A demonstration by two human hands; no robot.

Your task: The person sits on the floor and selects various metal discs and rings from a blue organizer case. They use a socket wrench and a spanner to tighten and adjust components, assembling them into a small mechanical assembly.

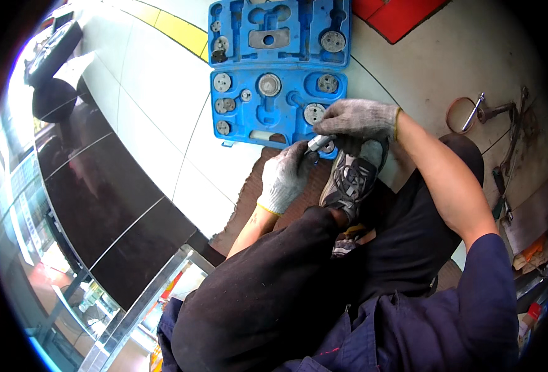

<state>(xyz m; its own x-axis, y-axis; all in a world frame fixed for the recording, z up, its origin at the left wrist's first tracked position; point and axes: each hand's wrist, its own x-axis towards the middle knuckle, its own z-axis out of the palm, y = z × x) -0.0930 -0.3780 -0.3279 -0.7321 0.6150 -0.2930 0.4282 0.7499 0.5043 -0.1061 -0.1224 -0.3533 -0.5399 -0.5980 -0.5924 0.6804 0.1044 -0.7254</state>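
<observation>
Both of my hands wear pale knit work gloves with dirty grey fingers. Between them is a short silver metal cylinder (317,143), tilted above the near right corner of an opened blue plastic tool case (235,131). My left hand (286,176) is closed with its fingertips on the lower left end of the cylinder. From the upper right, my right hand (359,119) closes its fingers on the other end, partly hiding it. Round metal adapter discs sit in the case's moulded recesses, among them a drilled disc (314,113) beside my right fingers and a larger plain disc (269,85).
My grey sneaker (351,181) stands just below the hands, on a brown ribbed mat (242,208). A metal ring (459,116) and long dark tools (511,149) lie on the floor at right. A glass-and-metal cabinet (147,297) stands at lower left.
</observation>
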